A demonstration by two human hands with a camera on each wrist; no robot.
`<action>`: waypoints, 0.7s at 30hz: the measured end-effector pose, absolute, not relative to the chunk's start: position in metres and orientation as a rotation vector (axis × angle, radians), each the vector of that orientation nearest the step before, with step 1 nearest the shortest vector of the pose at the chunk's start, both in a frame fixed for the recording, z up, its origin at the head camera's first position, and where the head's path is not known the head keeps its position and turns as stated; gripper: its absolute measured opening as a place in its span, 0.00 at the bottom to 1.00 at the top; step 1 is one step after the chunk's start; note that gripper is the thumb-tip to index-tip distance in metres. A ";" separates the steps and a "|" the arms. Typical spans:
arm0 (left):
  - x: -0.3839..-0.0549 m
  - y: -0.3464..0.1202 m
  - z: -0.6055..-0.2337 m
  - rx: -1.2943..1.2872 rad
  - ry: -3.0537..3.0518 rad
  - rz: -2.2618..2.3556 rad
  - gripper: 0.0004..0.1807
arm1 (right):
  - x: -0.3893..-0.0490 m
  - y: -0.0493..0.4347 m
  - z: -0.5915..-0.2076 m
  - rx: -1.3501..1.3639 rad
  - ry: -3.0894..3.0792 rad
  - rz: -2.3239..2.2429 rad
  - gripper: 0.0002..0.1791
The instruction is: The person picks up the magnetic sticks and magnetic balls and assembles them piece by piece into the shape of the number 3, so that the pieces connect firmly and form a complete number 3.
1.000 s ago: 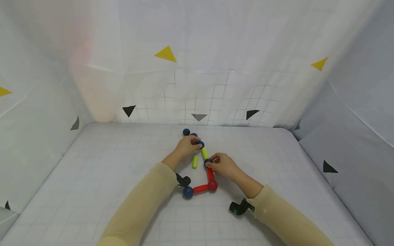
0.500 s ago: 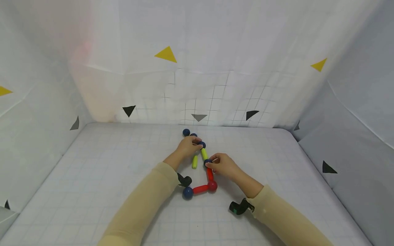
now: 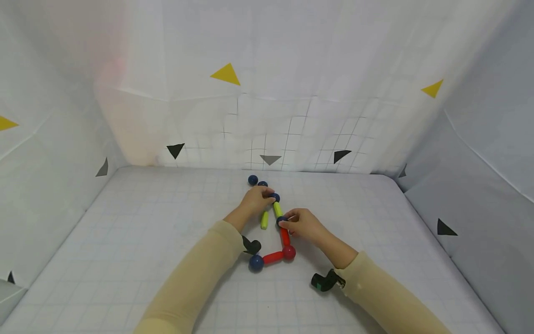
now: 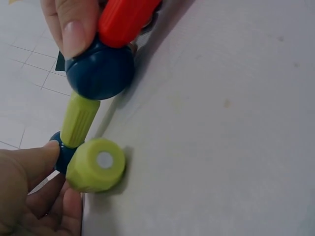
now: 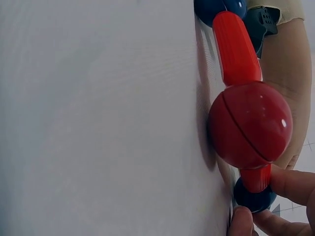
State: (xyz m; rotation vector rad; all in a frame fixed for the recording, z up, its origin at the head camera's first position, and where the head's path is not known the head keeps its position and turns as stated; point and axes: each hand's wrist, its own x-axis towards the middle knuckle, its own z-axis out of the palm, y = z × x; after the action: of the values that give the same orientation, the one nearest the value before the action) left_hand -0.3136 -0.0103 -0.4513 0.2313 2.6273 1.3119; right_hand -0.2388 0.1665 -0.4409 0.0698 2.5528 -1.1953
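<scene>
My left hand pinches a blue ball at the far end of a yellow-green magnetic rod. At the rod's near end, my right hand grips another blue ball between thumb and fingers. From that ball a red rod runs to a red ball. A second red rod links the red ball to a larger-looking blue ball at the near left. A loose yellow-green rod lies left of the chain, its pale round end showing in the left wrist view.
Two more blue balls stand behind my left hand, one blue ball farther left and a partly hidden blue ball beside it. White sheets with yellow and dark triangles enclose the grid-lined white table at back and sides.
My left hand has shifted slightly right and nearer with its blue ball, and the yellow-green rod has swung a little. My right hand stays nearly still.
</scene>
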 end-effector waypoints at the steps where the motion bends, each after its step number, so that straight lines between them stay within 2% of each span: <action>1: -0.313 -0.010 -0.452 0.229 2.628 1.313 0.17 | -0.239 0.166 -0.441 0.072 2.550 -1.196 0.21; 21: -0.301 -0.045 -0.441 0.319 2.718 1.312 0.13 | -0.241 0.167 -0.442 0.106 2.535 -1.188 0.22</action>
State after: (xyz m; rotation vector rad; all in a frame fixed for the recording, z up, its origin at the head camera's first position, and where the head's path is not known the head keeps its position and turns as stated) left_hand -0.3012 -0.0449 -0.4411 0.3186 2.7177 1.3120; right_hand -0.2408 0.1672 -0.4416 0.1060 2.5345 -1.1880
